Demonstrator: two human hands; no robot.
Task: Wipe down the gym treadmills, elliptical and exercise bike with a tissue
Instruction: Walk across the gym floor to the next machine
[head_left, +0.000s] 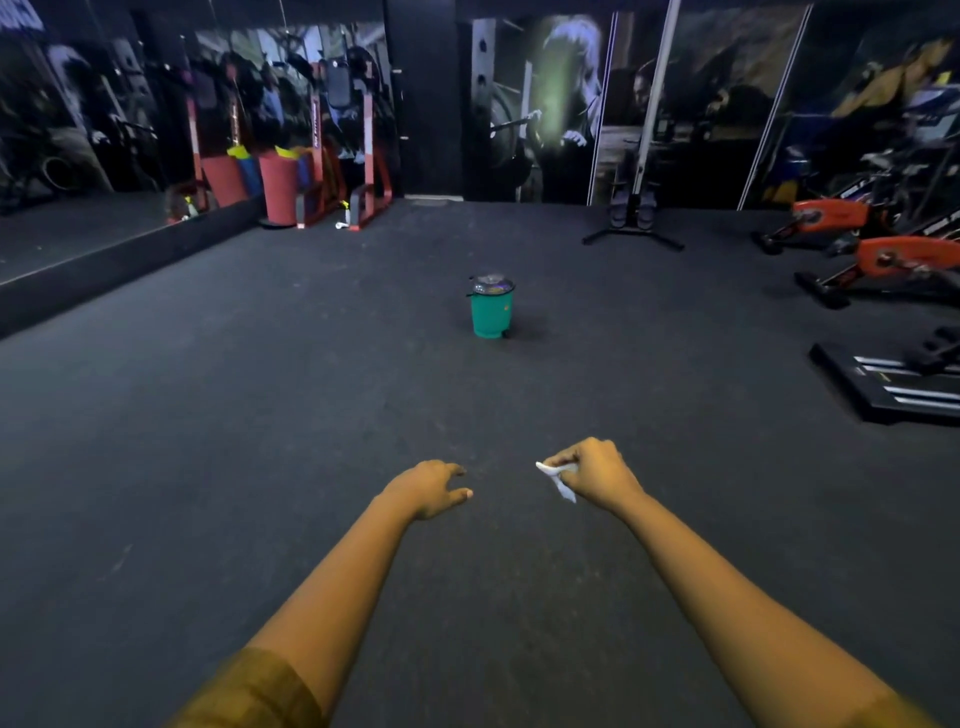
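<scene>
Both my arms reach forward over the dark rubber floor (260, 415). My right hand (597, 473) pinches a small crumpled white tissue (558, 475), which sticks out to the left and hangs below the fingers. My left hand (434, 488) is beside it, fingers loosely curled, holding nothing. At the right edge stand two orange exercise bikes (893, 260) and the black end of a treadmill deck (893, 382), all well away from my hands.
A green bin with a lid (491, 307) stands on the floor straight ahead. A mirror wall (93, 130) runs along the left, with red racks and rolled mats (280, 187) in the far corner. A black stand (634, 218) is against the back wall.
</scene>
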